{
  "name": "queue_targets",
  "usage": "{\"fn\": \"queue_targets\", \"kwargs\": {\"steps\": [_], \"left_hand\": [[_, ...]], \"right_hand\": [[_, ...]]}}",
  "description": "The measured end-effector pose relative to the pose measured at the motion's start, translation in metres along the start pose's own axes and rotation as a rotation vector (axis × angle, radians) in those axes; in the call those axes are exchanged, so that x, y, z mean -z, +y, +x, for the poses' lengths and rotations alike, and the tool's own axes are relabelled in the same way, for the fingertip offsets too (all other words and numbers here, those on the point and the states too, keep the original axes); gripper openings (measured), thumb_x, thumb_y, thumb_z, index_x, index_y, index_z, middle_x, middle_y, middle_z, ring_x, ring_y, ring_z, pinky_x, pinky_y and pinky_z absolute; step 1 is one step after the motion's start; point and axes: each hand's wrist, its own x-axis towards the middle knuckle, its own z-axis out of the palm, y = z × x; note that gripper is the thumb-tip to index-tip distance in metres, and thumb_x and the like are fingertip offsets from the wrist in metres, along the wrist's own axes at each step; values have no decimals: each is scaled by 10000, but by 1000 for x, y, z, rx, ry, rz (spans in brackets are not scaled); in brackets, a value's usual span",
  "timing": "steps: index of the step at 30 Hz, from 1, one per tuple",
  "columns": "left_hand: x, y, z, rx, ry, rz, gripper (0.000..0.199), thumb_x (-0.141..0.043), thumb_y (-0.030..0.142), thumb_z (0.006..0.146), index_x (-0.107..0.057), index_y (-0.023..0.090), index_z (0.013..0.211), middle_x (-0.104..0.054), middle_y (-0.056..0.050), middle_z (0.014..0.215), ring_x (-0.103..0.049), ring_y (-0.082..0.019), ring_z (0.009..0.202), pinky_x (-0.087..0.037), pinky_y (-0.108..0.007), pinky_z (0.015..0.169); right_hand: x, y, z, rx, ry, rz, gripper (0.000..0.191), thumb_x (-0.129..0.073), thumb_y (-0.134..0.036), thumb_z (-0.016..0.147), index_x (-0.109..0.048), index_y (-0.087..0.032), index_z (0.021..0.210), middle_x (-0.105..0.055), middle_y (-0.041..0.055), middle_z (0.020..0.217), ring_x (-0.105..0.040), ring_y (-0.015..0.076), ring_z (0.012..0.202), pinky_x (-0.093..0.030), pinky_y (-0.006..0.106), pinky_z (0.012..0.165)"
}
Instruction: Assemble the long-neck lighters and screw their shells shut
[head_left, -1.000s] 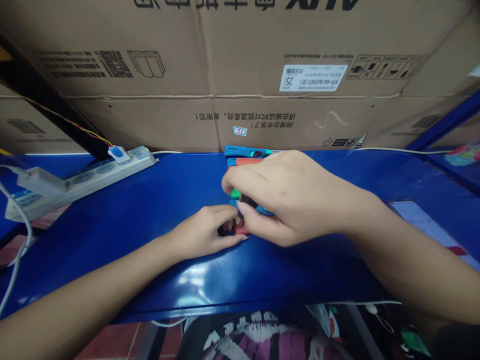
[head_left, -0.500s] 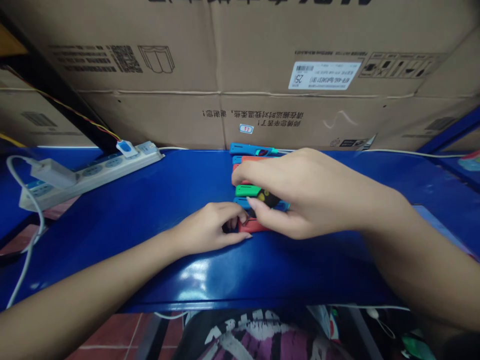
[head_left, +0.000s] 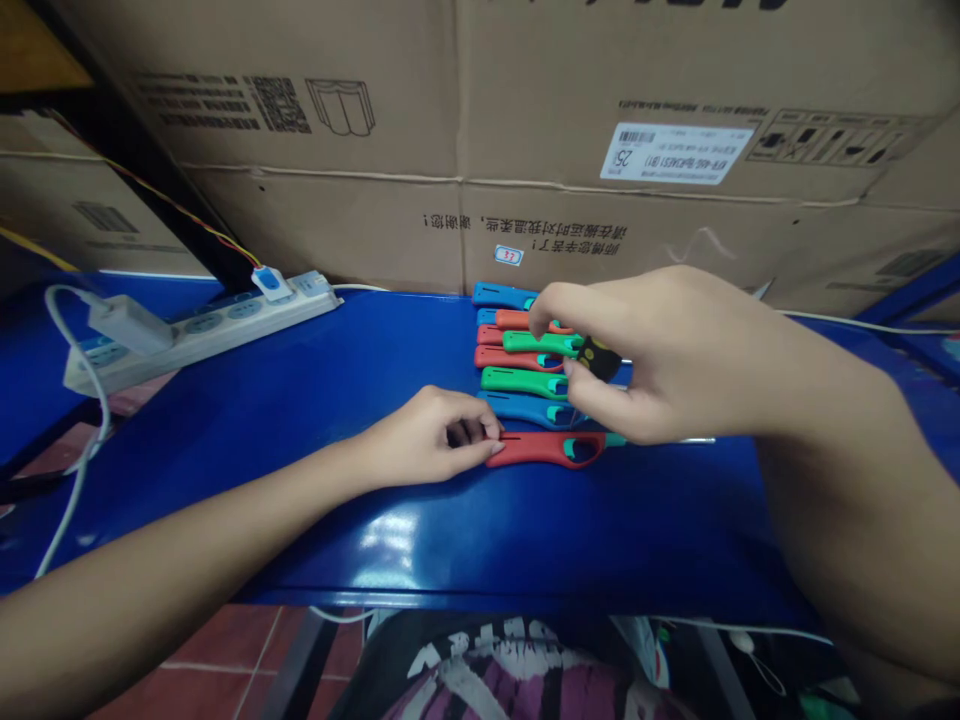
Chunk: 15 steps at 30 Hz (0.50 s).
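Several long-nosed lighters lie stacked in a column on the blue table, handles to the left. Nearest me is a red lighter (head_left: pixel 536 448); my left hand (head_left: pixel 442 435) pinches its handle end. Above it lie a blue lighter (head_left: pixel 517 406) and a green lighter (head_left: pixel 517 380). Over the upper part of the column, my right hand (head_left: pixel 645 360) has thumb and forefinger around a small black thing with yellow marks (head_left: pixel 598 357). A second green lighter (head_left: pixel 532 342) lies partly over red ones, beside that hand. The farthest blue lighter (head_left: pixel 499 295) sits by the cardboard box.
A large cardboard box (head_left: pixel 375 225) stands along the back of the blue table (head_left: pixel 337 540). At the left lies a white power strip (head_left: pixel 217 325) with a plugged-in charger (head_left: pixel 131 325) and cables.
My right hand has moved right and up with the black thing, uncovering more lighters. My left hand stays at the red lighter's end. The view has shifted slightly.
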Motion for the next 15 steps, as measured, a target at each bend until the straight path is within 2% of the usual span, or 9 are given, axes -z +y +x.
{"fn": "queue_targets", "kwargs": {"steps": [2,4,9,12,15], "left_hand": [[3,-1,1,-13,-18,10,95,-654,226,926,-709,158,964,-718,2,759,-666,-98,637,-491,-176,561],[7,-1,1,-80,-45,98,111,-653,256,939,-690,162,985,-681,8,760,-627,-100,639,-485,-200,593],[13,7,1,-259,-147,486,155,-507,282,1028,-624,188,990,-646,-43,944,-620,-164,823,-489,-270,738],[11,9,2,-315,-155,679,230,-435,293,1064,-610,186,960,-626,-50,918,-597,-174,781,-469,-285,706],[6,8,2,-311,-137,745,284,-399,301,1084,-602,178,929,-627,-42,887,-576,-166,726,-455,-292,677]], "right_hand": [[-1,-1,1,4,1,1,80,-510,-210,866,-533,-203,942,-605,0,706,-372,123,528,-219,310,553],[-2,0,2,4,-7,2,59,-506,-231,873,-527,-205,921,-607,1,714,-378,121,525,-213,304,549],[-5,0,3,-21,-49,1,111,-476,-259,901,-554,-201,955,-634,16,741,-416,128,538,-209,299,555],[-8,0,4,-27,-56,-25,170,-460,-271,915,-580,-197,1009,-654,29,768,-426,136,546,-203,301,561],[-10,0,4,-20,-61,-29,214,-456,-269,914,-597,-192,1056,-668,41,797,-446,144,568,-205,300,564]]}}
